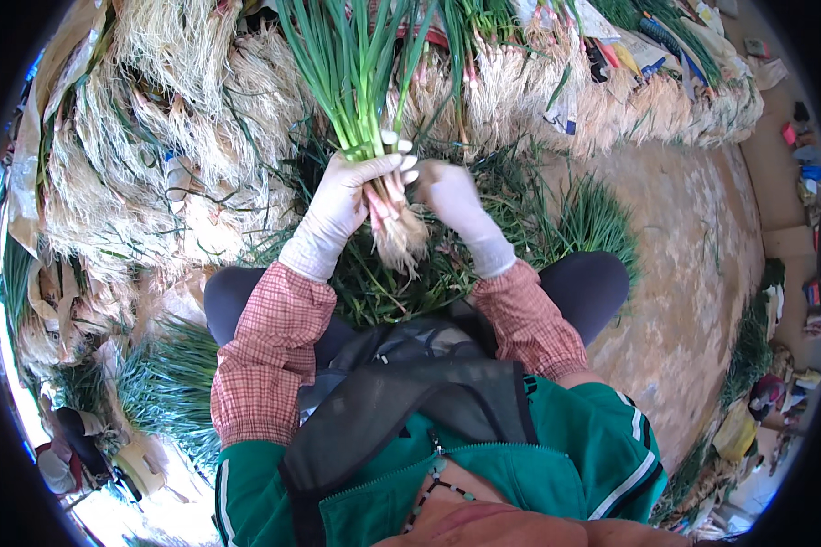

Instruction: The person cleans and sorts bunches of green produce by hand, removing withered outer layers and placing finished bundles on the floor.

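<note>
My left hand, in a pale glove, grips a bunch of green garlic or spring onions around the lower stalks. Its long green leaves point away from me; the pinkish stem ends and pale roots hang below my fingers. Close beside the bunch, on the right, is my right hand, gloved too and blurred by motion. Its fingers are curled, and whether they hold a leaf cannot be made out. Loose green leaves cover the ground beneath both hands.
Piled bunches with roots outward form a bank ahead and to the left. More rooted bunches run along the far right. A clump of green leaves lies by my right knee, next to bare stained floor. Another person is at lower left.
</note>
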`<state>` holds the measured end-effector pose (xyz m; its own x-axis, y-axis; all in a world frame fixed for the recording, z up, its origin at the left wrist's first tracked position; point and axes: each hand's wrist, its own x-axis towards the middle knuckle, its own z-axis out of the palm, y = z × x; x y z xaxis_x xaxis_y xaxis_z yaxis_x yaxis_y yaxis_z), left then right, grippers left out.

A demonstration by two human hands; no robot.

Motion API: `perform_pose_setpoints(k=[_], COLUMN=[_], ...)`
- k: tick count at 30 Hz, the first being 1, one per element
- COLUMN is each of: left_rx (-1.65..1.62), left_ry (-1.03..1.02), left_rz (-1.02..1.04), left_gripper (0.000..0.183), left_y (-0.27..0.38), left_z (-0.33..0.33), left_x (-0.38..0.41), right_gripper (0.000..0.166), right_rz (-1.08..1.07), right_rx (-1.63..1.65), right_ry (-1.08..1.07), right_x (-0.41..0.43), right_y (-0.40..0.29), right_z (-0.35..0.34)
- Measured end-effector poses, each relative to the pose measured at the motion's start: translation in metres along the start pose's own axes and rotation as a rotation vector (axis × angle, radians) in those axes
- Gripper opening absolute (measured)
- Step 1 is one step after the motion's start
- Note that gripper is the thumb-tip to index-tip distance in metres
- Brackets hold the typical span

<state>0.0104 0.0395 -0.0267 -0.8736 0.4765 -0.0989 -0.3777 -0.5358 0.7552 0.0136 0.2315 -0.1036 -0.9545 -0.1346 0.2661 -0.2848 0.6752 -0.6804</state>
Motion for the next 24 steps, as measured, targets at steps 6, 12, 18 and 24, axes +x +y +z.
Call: perform_pose_setpoints(k=[6,12,18,24], left_rx=[-0.066,0.171,0.199,0.381], left_ry=[-0.096,0.03,0.099,0.273], left_rz=[-0.172,-0.118,-0.087,-0.135], left_gripper=[0.032,0.036,0.02,0.021], left_y=[-0.004,-0.002,0.0,-0.012], left_z=[-0.011,-0.005,0.0,0.002], left_x=[0.014,0.012,0.006,0.003], right_gripper=[0.035,0.017,0.024,0.023], right_rz=[0.553,0.409,0.433,0.258], right_rx=[-0.245,0.554,0.927,0.937], right_ry=[-0.247,-0.257,0.246,0.248], right_x=[0.04,-0.013,-0.026,0.028], right_y=[0.047,-0.054,-0.038,-0.051], right_z=[-0.066,-0.052,-0.035,0.0])
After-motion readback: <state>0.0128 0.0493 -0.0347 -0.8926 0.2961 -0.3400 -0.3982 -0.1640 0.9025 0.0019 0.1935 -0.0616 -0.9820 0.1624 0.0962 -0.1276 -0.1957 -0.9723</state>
